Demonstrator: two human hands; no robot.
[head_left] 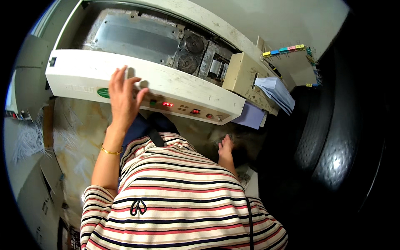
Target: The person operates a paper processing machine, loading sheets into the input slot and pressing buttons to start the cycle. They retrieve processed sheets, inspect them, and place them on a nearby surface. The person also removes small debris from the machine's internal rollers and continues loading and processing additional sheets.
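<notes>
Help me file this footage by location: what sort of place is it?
Probably a print or binding shop: it has a long white machine with a lit red display, sheets of paper and colourful binder clips.

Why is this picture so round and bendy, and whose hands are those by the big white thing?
The camera sits on someone's head and looks down; its very wide lens bends edges. You see their striped shirt. Their bare left hand is spread at the front of a long white machine, holding nothing. Their right hand is lower down; I can't tell whether it holds anything. Inside the machine's open top are a metal plate and dark round parts. Farther right are a beige box and colourful clips.
</notes>
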